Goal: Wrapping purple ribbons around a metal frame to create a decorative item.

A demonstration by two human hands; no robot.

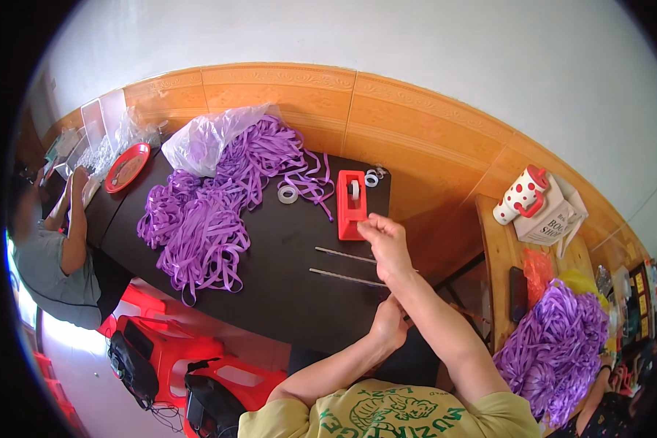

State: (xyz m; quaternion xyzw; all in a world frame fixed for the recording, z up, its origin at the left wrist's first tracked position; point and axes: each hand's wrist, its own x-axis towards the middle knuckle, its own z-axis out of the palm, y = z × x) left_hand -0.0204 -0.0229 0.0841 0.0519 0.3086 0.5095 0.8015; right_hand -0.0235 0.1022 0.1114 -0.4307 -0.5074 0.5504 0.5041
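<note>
Right hand (388, 250) at near end of red tape dispenser (352, 206), grip pressed together; can't tell if tape's pinched. Dispenser sits on counter (285, 303), end toward person, likely for easy reach. Left hand (390, 325) curled closed, contents hidden.

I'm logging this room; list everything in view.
tables: 2+, black centre, brown right
ribbon heaps: 2, purple, table, lower right
plastic bag: 1, whitish, table
tape dispenser: 1, red, table
tape rolls: several, whitish, table
thin strips: 2, grey, table
plate: 1, red, table left
stools: several, red, lower left
bags: 2, black, on stools
cup: 1, red-spotted white, right
paper bag: 1, pale, beside cup
people: 2, grey and dark clothes, edges
clutter: uncounted, mixed, edges
left hand, right hand: 2, bare, centre
</note>
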